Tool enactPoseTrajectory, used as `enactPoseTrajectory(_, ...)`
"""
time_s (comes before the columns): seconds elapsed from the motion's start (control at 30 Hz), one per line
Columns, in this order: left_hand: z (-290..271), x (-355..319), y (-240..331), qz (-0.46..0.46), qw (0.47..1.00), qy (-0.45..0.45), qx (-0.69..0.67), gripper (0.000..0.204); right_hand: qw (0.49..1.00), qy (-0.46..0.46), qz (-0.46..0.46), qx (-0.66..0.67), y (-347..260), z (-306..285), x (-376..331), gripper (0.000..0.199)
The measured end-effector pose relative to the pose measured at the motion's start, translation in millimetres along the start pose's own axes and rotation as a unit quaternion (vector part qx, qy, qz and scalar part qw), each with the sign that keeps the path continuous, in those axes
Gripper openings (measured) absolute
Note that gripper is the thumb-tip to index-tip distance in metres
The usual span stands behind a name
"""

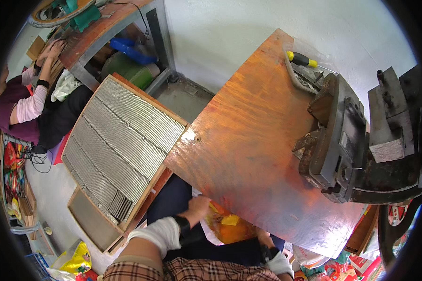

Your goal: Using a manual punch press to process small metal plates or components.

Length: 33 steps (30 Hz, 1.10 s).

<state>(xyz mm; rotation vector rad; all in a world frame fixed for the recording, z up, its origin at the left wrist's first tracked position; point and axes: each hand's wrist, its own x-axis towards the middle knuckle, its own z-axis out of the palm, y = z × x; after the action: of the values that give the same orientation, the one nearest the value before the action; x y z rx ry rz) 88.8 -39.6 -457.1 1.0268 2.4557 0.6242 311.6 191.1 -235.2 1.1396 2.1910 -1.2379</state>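
My left hand (199,206) has its grip closed on the top edge of an orange and yellow plastic bag (227,225) that rests in my lap, just under the near edge of the counter (248,136). My right hand (266,240) sits at the bag's other side, mostly hidden under the counter edge, so I cannot tell whether its grip is wide or closed. As I judge it, the work is at an early point: the bag is in hand but nothing from it lies on the counter yet, and I cannot see what it contains. I count one bag in my lap, one heavy dark metal machine (361,140) at the counter's right end, and one yellow-handled tool (301,59) in a clear wrapper behind it. To my left one wooden tray (124,140) leans, packed with rows of thin grey metal pieces too many to count. Beyond it one other person (21,100) works at a separate bench (96,33).
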Motion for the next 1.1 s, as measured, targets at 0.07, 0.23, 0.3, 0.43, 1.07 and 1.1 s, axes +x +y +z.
enactPoseTrajectory(0.07,54.9,-6.7,-77.6,-0.225,0.870,0.081,-0.431,0.062,0.998,-0.067,-0.015,0.000,-11.3,-34.1,-35.1,0.048)
enactPoseTrajectory(0.23,-69.7,47.8,26.8,-0.239,0.957,-0.129,-0.106,0.033,0.995,-0.076,0.040,-0.057,3.3,-75.2,-89.3,0.043)
enactPoseTrajectory(0.3,-69.3,39.9,27.9,-0.159,0.984,-0.075,-0.009,0.031,0.994,-0.081,0.017,-0.073,-4.0,-74.6,-79.5,0.042)
enactPoseTrajectory(0.43,-118.4,42.9,62.5,0.039,0.985,0.092,0.143,0.029,0.989,-0.033,-0.055,-0.130,-9.6,-54.9,-43.8,0.039)
enactPoseTrajectory(1.07,-398.6,-162.8,24.8,-0.061,0.943,0.301,0.126,0.038,0.895,0.236,-0.319,-0.203,-37.5,19.7,56.8,0.070)
enactPoseTrajectory(1.1,-408.8,-177.6,38.9,-0.065,0.940,0.301,0.149,0.038,0.894,0.230,-0.344,-0.173,-56.4,25.5,45.9,0.057)
